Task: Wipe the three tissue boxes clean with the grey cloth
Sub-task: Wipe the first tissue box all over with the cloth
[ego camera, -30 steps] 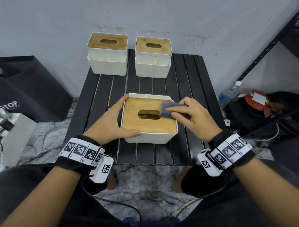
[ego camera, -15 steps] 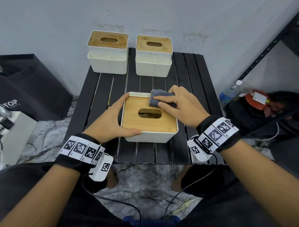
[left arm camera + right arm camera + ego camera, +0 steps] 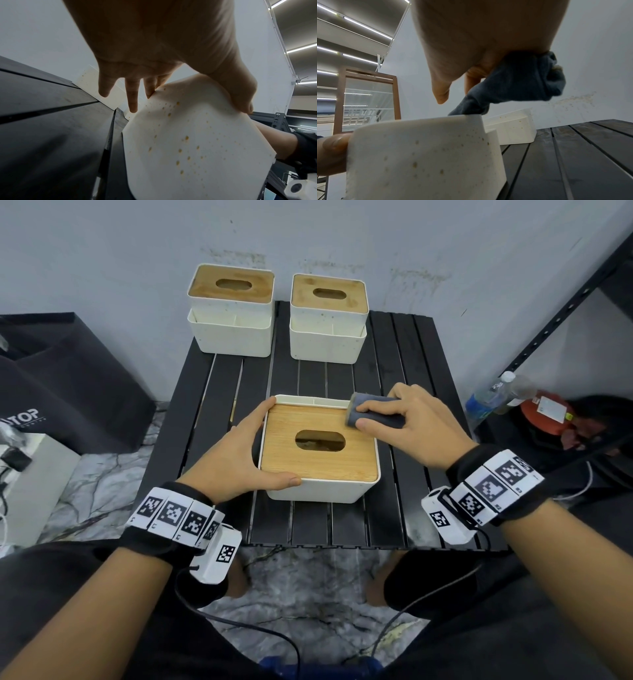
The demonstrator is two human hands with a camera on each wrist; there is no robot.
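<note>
Head view: the right hand [image 3: 414, 426], folded grey cloth [image 3: 375, 415] pinched under curled fingers, has swept back to the far right corner of the near white tissue box with bamboo lid [image 3: 320, 448] on the black slatted worktop [image 3: 308, 518].

Left wrist view: the left hand [image 3: 154, 54], fingers straight, braces the speckled wall.

Right wrist view: cloth at the rim; the top is probably nearly done, sides unwiped.

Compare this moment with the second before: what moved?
The right hand slid the grey cloth across the near box's wooden lid, from beside the slot to the far right corner. The left hand kept bracing that box; the two back boxes stayed put.
</note>
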